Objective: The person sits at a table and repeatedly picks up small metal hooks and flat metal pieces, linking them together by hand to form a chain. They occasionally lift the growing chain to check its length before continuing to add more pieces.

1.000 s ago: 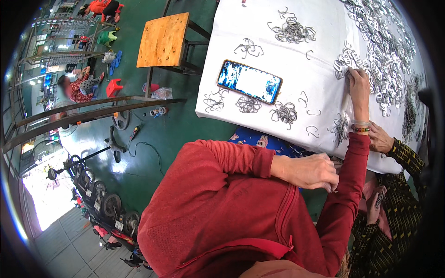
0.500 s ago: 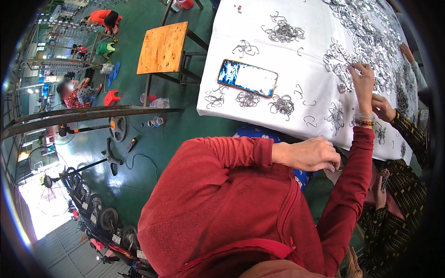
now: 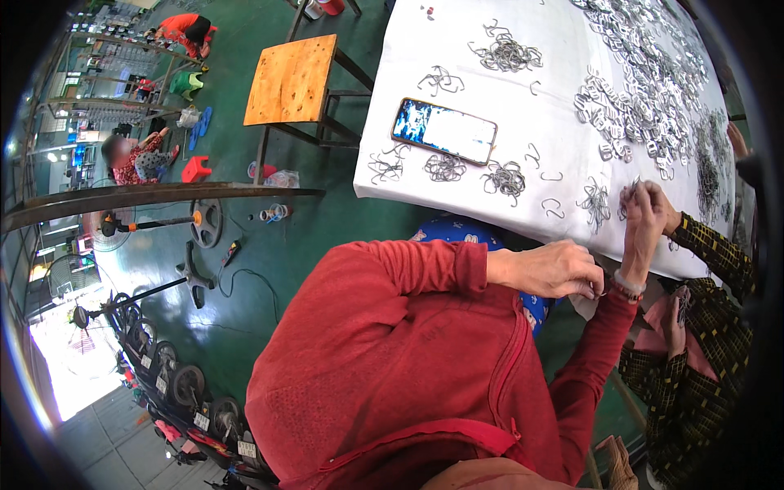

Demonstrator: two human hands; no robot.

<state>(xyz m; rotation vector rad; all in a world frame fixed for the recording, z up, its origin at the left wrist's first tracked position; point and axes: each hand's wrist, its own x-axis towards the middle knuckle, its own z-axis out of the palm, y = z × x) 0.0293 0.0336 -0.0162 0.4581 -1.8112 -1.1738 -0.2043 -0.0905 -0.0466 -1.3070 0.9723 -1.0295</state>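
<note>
One phone [image 3: 443, 131], seven small hook clusters [image 3: 504, 179]

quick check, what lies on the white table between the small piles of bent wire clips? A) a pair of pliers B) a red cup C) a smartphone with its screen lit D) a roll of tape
C: a smartphone with a lit screen lies flat on the white table, with small piles of wire clips just below it in the picture.

Green floor [image 3: 245, 269]; wooden side table [image 3: 291, 79] beside the white-covered table [image 3: 457, 49]; daylight enters at lower-left doorway [image 3: 61, 359].
</note>
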